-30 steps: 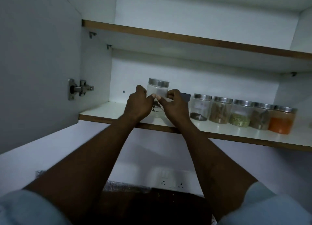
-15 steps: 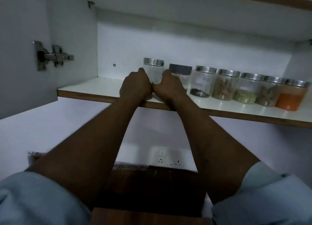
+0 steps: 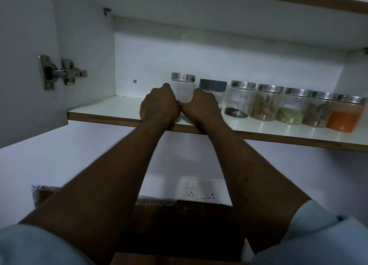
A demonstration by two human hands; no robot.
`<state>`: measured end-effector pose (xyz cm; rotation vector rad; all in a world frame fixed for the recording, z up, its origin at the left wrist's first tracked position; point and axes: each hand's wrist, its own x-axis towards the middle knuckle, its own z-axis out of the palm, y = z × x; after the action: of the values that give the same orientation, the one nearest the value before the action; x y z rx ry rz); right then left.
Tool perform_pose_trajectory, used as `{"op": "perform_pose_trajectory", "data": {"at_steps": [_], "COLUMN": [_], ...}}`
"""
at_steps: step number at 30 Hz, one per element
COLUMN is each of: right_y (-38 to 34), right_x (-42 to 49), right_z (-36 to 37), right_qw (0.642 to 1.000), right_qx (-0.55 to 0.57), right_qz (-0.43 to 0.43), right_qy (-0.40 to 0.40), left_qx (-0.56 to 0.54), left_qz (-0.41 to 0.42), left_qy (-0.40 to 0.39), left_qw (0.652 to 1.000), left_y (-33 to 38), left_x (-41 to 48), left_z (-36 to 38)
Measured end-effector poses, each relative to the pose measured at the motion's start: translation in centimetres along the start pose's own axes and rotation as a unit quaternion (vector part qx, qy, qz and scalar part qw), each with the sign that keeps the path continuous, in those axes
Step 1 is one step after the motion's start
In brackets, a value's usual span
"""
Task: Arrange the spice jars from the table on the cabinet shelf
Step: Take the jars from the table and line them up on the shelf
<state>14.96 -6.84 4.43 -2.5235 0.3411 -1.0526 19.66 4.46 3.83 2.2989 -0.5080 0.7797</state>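
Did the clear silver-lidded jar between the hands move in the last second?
Yes. The clear silver-lidded jar went back along the white shelf, from near its front edge into line beside the grey-lidded jar.

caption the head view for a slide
Left hand and right hand grip a silver-lidded jar at the left end of the jar row on the shelf.

A metal hinge [image 3: 59, 72] sits at nine o'clock, joining the open cabinet door [image 3: 22, 45] to the cabinet's side. A white switch-and-socket plate [image 3: 201, 189] is on the wall [image 3: 59, 161] at six o'clock.
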Motion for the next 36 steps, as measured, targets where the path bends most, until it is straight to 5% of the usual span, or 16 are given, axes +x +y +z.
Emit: {"op": "perform_pose_trajectory", "data": {"at_steps": [8,15,22,30,33,36], "right_y": [-0.8,-1.9,-3.6,-2.3,-1.6,-0.7], "right_x": [-1.8,-4.2,-14.1,-30.1,-35.6,-40.2], "right_z": [-0.9,-2.2,-0.5,7.8,11.2,14.1], "right_qw": [0.991,0.987,0.975,0.976,0.962,0.949], "right_qx": [-0.030,-0.007,0.186,0.175,0.169,0.157], "right_qz": [-0.063,-0.149,-0.089,-0.045,-0.040,-0.026], "right_qy": [0.110,0.065,0.079,-0.119,-0.209,-0.272], "left_qx": [-0.028,-0.068,-0.232,-0.172,-0.088,-0.125], "left_qz": [0.036,0.072,0.059,-0.060,-0.023,-0.073], "left_qy": [0.022,-0.014,0.027,-0.072,-0.090,-0.157], "left_qw": [0.999,0.995,0.971,0.981,0.992,0.977], "left_y": [0.1,-0.9,-3.7,-13.3,-16.8,-19.7], "left_x": [-0.9,-4.9,-15.3,-31.4,-37.1,-41.5], "left_z": [-1.0,-3.8,-6.3,-5.0,-5.1,-3.7]}}
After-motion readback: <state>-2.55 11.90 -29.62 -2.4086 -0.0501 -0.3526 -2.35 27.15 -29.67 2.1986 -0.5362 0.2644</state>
